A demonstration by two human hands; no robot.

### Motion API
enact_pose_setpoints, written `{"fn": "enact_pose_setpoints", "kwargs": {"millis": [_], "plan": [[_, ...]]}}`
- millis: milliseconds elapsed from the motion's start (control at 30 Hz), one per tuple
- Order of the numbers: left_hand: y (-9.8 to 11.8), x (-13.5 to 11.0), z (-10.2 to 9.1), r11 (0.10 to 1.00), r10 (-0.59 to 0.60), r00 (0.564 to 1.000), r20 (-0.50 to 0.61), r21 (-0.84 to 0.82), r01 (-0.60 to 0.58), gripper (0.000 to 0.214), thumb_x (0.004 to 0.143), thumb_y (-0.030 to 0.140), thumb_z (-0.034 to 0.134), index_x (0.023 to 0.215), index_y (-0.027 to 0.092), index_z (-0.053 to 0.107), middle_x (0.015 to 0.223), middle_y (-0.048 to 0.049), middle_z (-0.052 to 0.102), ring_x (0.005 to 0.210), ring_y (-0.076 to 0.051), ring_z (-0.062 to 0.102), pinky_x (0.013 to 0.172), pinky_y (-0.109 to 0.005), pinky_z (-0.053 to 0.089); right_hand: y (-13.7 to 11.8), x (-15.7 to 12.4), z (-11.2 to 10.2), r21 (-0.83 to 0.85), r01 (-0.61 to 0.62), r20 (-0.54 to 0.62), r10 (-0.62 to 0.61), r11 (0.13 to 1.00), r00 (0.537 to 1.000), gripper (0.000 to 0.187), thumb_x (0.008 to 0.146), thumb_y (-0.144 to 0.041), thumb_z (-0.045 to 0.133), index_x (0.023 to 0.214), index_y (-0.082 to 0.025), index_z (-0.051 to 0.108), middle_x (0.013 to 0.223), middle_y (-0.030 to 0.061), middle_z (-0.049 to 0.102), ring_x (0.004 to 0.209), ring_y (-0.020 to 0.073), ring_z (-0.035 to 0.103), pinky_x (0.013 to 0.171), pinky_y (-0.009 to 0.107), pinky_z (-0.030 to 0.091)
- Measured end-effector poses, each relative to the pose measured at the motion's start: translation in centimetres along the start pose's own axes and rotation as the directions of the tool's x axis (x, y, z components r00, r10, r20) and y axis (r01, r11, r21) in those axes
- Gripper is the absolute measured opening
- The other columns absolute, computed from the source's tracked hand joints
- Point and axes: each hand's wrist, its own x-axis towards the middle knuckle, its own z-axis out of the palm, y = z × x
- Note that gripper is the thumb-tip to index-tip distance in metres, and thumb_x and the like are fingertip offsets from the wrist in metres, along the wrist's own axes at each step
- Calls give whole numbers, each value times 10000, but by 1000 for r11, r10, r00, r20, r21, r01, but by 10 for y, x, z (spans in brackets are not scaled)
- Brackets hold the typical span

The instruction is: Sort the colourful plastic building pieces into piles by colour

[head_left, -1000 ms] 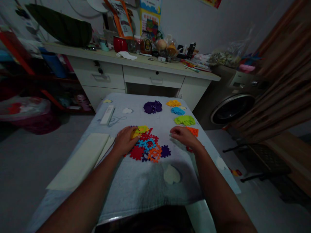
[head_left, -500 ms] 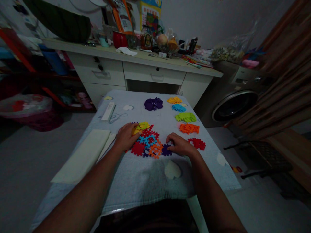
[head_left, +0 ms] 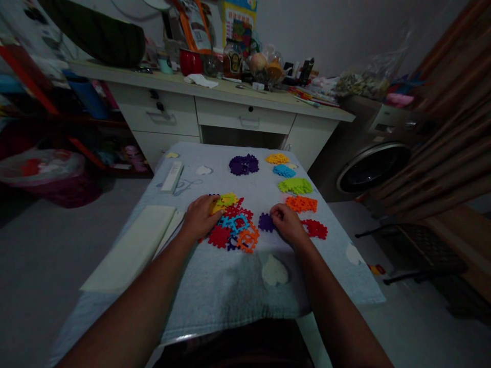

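My right hand (head_left: 288,223) pinches a purple notched plastic piece (head_left: 266,222) by its right side, just right of a mixed pile. The pile holds interlocking pieces: a red piece (head_left: 219,237), a light blue piece (head_left: 240,223), an orange piece (head_left: 247,238) and yellow pieces (head_left: 227,200). At the pile's left edge lies my left hand (head_left: 200,219), thumb and fingers apart, touching yellow pieces. Single-colour heaps lie beyond: purple (head_left: 244,164), yellow-orange (head_left: 277,158), blue (head_left: 284,170), green (head_left: 294,185), orange (head_left: 301,204) and red (head_left: 316,229).
A pale cloth (head_left: 226,291) covers the table. On its left lie a folded cream sheet (head_left: 132,248) and a white box (head_left: 172,177). Behind stands a cluttered white desk (head_left: 161,110); a washing machine (head_left: 368,153) is at the right, a lined bin (head_left: 49,179) at the left.
My right hand has moved away from me and slightly right, taking the purple piece off the pile's right edge. My left hand stays at the pile.
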Motion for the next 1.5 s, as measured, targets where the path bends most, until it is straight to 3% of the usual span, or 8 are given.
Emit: {"fn": "enact_pose_setpoints", "kwargs": {"millis": [100,300,567,767,967,1167,1267,1500], "plan": [[-1,0,1,1000,-1,1000,-7,-7,1,511,848,462,514,1266,178,583,1286,-131,613,1237,-311,535,1081,-494,383,-2,-1,0,-79,47,-52,-51,996,997,128,789,-178,560,901,-173,621,828,24,561,755,161,534,731,289,431],[-2,0,1,1000,13,1000,-15,-4,-14,478,852,462,521,1252,207,583,1265,-109,623,1237,-307,531,1068,-492,391,-10,-8,-1,-254,192,137,-161,948,977,379,745,-230,732,1105,-169,628,1097,95,581,1019,227,532,932,376,419],[0,-1,0,999,26,999,-38,-36,-27,468,866,501,521,1222,204,593,1223,-103,637,1173,-284,568,1038,-475,421,-18,6,-11,-294,111,147,-70,949,987,139,863,-185,586,958,-163,685,928,73,667,856,190,592,808,321,443],[0,-1,-2,996,71,997,-33,-45,-73,450,876,499,518,1226,223,580,1270,-93,623,1213,-281,547,1059,-477,405,-23,54,-17,-159,185,111,-169,970,979,78,803,-193,624,830,-182,696,836,46,656,824,180,597,786,311,448],[1,-3,-1,1000,30,1000,-8,1,-30,495,871,494,519,1266,202,582,1291,-109,624,1273,-311,509,1080,-505,383,-22,118,20,268,-109,-43,125,957,991,185,699,-195,642,851,-209,538,566,-89,524,523,115,528,502,214,396],[0,-4,0,1000,19,1000,-14,11,-19,495,859,473,539,1276,209,585,1312,-117,622,1303,-334,488,1078,-531,380,-23,177,43,726,-224,-133,452,651,882,246,711,-132,691,763,-205,462,558,-75,541,486,90,562,465,174,449],[0,-4,0,999,34,999,-29,-2,-34,477,859,465,546,1272,230,586,1311,-103,624,1295,-325,494,1077,-524,379,-19,201,44,782,-233,-158,546,578,823,260,748,-105,670,728,-206,431,520,-83,509,450,71,537,454,157,458],[1,-4,0,1000,8,1000,-10,0,-8,487,858,462,551,1282,224,582,1330,-104,612,1318,-323,476,1097,-512,364,-1,224,55,775,-263,-202,619,575,759,267,703,-35,643,667,-202,438,472,-82,475,385,68,494,367,142,411]]}}
